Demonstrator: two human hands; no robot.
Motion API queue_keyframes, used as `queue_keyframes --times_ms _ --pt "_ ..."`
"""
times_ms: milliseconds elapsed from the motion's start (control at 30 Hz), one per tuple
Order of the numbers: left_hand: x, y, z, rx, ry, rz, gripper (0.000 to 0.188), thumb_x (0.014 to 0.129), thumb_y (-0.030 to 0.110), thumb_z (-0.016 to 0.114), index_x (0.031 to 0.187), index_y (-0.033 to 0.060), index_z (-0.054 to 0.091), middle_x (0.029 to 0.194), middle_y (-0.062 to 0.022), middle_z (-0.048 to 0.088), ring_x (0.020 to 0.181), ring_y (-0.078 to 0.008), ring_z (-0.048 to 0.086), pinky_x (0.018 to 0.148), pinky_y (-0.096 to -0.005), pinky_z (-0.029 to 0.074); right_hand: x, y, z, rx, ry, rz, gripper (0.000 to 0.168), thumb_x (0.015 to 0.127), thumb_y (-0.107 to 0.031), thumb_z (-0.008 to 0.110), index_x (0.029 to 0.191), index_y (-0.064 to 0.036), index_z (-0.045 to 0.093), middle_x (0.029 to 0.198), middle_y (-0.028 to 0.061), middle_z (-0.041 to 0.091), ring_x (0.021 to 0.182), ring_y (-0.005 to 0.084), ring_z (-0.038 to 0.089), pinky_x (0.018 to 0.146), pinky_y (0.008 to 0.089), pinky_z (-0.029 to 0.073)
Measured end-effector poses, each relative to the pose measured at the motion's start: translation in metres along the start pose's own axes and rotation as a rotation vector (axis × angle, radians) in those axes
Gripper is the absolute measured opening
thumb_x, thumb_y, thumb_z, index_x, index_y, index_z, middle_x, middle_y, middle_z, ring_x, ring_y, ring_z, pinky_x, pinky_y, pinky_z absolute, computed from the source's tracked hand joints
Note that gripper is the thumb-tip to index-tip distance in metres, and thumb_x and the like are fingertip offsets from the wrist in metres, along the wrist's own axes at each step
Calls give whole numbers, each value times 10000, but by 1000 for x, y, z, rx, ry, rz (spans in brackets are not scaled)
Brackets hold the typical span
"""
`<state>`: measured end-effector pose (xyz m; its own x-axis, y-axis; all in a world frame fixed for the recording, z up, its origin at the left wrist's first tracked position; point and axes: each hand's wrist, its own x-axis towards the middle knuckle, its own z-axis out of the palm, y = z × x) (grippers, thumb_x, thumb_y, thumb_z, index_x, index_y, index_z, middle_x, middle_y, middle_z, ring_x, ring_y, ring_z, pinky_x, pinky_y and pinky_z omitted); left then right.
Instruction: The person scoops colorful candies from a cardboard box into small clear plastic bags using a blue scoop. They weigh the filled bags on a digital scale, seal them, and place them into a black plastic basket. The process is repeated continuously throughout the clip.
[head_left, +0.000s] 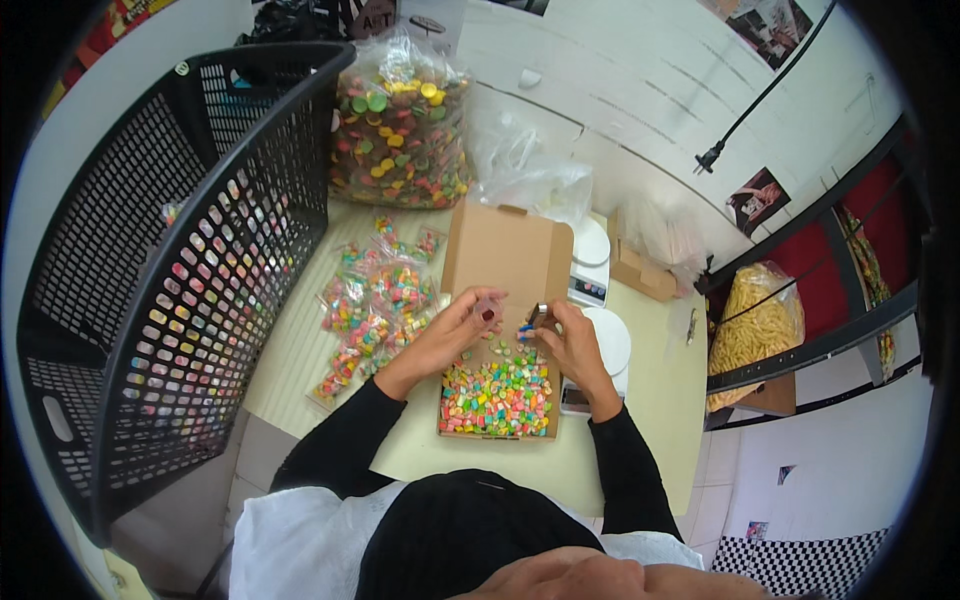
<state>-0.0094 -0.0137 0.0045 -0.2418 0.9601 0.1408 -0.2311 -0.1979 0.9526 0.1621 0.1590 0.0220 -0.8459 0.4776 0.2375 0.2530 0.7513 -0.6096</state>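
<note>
My left hand (454, 326) holds what looks like a small clear plastic bag (489, 307), its mouth turned up. To the right, my right hand (574, 341) grips a small metal tool (539, 310), perhaps a scoop; something blue (525, 328) shows at its fingertips. Both hands are above an open cardboard box (510, 244) whose lid is folded back. Loose small multicoloured candies (495, 397) cover the box's near part, and a few lie farther up under the hands. Left of the box lies a pile of small clear bags filled with similar candies (375, 304).
A black perforated plastic basket (225, 247) containing filled bags stands at the left. Behind are a large bag of coloured discs (401, 142) and clear plastic bags (532, 172). Two white scales (589, 244) stand right of the box. A black plug (707, 159) hangs from its cable.
</note>
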Motion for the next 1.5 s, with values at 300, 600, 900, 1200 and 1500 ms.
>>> queue_keyframes --times_ms 300,600,900,1200,1500 --pt "3 -5 3 327 -35 67 334 1042 134 494 1361 40 467 1206 -81 556 1130 -153 575 967 -298 466 12 -43 -38 389 196 -152 363 813 7 743 1131 27 570 982 129 727 913 209 719 754 308 549" --pt "3 0 3 -8 6 29 352 1063 221 492 1371 51 487 1129 -43 575 1084 -109 580 941 -260 470 13 -48 -43 394 203 -87 344 794 35 720 1111 24 588 996 116 723 925 182 694 825 334 531" --pt "4 7 -3 -61 80 -37 493 1028 381 539 1398 59 482 1116 -21 580 1129 -135 568 986 -268 436 -24 -16 -25 17 -104 -35 309 752 -7 749 1019 -12 592 981 131 646 1052 348 593 910 413 474" --pt "6 1 -2 -124 68 -14 504 1026 394 537 1397 58 471 1123 -23 585 1136 -135 570 985 -263 447 -13 -3 -10 -16 -12 -67 307 763 0 728 1028 -9 573 1006 157 638 1052 360 600 872 432 489" --pt "6 -7 -2 -89 68 -4 449 1056 363 484 1396 72 462 1152 -40 591 1078 -117 586 875 -248 472 -14 0 -12 -40 -43 -81 357 759 3 731 1088 -9 593 988 148 652 917 309 642 801 371 510"
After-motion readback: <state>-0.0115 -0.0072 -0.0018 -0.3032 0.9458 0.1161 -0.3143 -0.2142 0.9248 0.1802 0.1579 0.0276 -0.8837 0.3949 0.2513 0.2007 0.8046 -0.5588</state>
